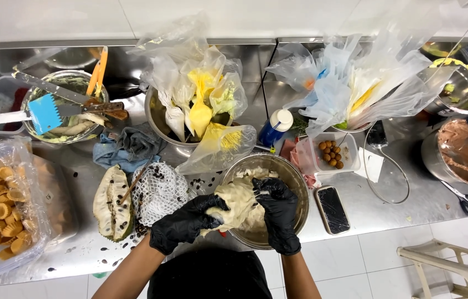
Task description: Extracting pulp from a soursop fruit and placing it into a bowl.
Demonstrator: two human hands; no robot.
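A cluttered steel counter (389,199) runs across the frame. At lower centre, both black-gloved hands work over a metal bowl (295,182): the left hand (187,222) curls closed around a pale lump of fruit pulp (238,200), and the right hand (278,213) grips its other side. A halved fruit (111,204) lies left of them, a phone (332,209) to the right.
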